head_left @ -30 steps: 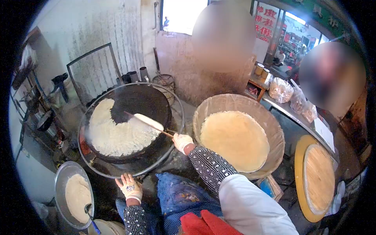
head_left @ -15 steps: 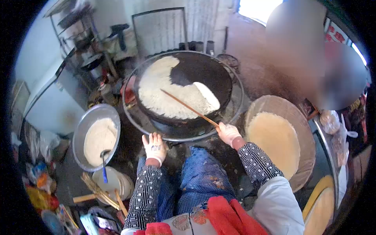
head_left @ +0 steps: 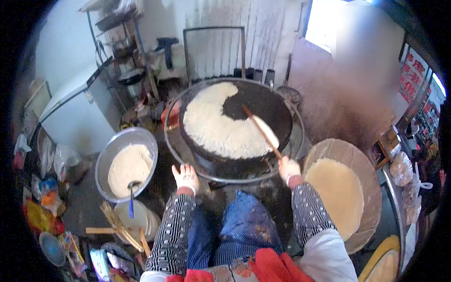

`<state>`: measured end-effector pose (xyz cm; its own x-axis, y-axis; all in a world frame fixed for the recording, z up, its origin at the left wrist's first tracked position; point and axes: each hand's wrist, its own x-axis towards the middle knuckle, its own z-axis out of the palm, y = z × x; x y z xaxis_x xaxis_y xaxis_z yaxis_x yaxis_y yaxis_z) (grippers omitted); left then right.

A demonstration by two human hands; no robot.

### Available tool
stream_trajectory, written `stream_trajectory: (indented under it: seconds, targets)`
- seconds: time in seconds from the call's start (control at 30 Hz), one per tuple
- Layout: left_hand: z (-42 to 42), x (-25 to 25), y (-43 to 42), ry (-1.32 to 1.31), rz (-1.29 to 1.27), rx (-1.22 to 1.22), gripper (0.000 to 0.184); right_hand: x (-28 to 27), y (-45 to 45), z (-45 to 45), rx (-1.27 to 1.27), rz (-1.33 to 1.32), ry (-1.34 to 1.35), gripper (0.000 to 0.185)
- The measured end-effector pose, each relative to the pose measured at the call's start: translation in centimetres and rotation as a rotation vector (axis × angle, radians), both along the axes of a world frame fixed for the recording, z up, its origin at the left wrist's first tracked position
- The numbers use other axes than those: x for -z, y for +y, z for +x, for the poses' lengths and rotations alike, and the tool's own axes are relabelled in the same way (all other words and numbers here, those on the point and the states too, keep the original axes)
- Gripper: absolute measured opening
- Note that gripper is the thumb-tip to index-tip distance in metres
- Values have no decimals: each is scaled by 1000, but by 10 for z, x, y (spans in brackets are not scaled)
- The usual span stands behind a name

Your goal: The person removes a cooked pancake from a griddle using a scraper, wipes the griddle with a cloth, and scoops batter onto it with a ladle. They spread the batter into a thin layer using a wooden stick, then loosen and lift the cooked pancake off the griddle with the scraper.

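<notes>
Pale batter (head_left: 225,127) covers the left and front of a round black griddle (head_left: 263,101), whose back right is bare and dark. My gloved right hand (head_left: 289,170) grips a wooden stick (head_left: 257,126) that reaches over the griddle. Against the stick lies a smooth white mass (head_left: 267,132) at the batter's right end. My left hand (head_left: 185,177), also gloved, is at the front left of the metal ring (head_left: 225,180) around the griddle, fingers spread, holding nothing. To the right, a wide lined basket (head_left: 373,188) holds a round tan flatbread (head_left: 336,195).
Left of the griddle stands a metal bowl (head_left: 101,167) of batter with a blue-handled ladle (head_left: 131,207). Below it are a white bucket (head_left: 149,221) and a straw brush (head_left: 117,223). Bagged goods (head_left: 401,169) sit at right; a blurred figure is behind.
The view has swung left. The stick's tip has moved from the batter toward the dark part of the griddle, and the stick now points more steeply away. My left hand stays by the ring.
</notes>
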<state>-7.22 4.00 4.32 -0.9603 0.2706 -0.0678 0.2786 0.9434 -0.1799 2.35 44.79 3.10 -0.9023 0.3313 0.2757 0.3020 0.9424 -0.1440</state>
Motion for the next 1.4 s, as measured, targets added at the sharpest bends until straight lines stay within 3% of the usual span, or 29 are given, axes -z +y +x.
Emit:
stream_trajectory:
  seconds: [0.03, 0.1, 0.13, 0.2, 0.23, 0.4, 0.53, 0.6, 0.63, 0.67, 0.7, 0.73, 0.8, 0.83, 0.9, 0.93, 1.03, 1.13, 1.27, 1.3, 1.4]
  targets:
    - [13, -33, 11, -76, 2, 19, 56, -24, -21, 9, 5, -104, -35, 30]
    - [34, -47, 36, -119, 103, 151, 58, -34, -45, 20, -83, -82, -262, 31]
    - [44, -22, 44, -24, 231, 242, 56, -8, -35, 22, -134, -89, -294, 29]
    - [64, -7, 65, -69, 272, 313, 59, 29, -2, 16, -2, -100, -106, 28]
    - [65, 4, 71, -1, 241, 314, 59, 7, -2, 12, 106, -49, -119, 27]
    - [60, 37, 58, 102, 162, 314, 67, -25, -22, 4, 3, -34, -286, 33]
    - [52, 33, 45, 121, 207, 308, 64, -23, -7, -7, 174, -88, -289, 36]
    - [44, 37, 37, 203, 183, 333, 62, -50, -26, -10, 113, -221, -234, 34]
    - [49, 15, 34, 178, 257, 366, 43, -60, -37, -3, 10, -203, -181, 32]
    - [46, -4, 38, 79, 331, 306, 36, -53, -40, -2, -79, -212, -182, 30]
    - [39, 13, 35, 217, 387, 324, 32, -51, -49, 9, -179, -104, -82, 29]
    - [48, -8, 35, 128, 406, 312, 41, -12, -31, 8, -210, -69, -125, 27]
    - [47, -7, 31, -44, 344, 217, 64, -34, -26, 12, 85, -173, -178, 26]
    - [34, 22, 23, -12, 277, 216, 66, -35, -18, 8, 107, -159, -142, 26]
    - [31, 16, 17, -24, 247, 214, 63, -22, -14, -7, 81, -171, -92, 30]
    - [31, 13, 17, -38, 230, 203, 62, -44, -27, -1, 102, -196, -147, 30]
    - [20, 23, 11, -10, 214, 169, 62, -31, -31, 9, -19, -94, -251, 30]
    - [13, 23, 5, -10, 179, 113, 62, -31, -16, 5, 151, -149, -140, 30]
    - [7, 16, 0, -19, 163, 83, 60, -49, -39, 11, -21, -342, -201, 34]
    - [3, 21, -2, -6, 183, 80, 60, -49, -42, 13, -50, -184, -288, 35]
    - [-3, 19, -8, -10, 181, 53, 61, 0, -5, -9, 157, -153, -195, 34]
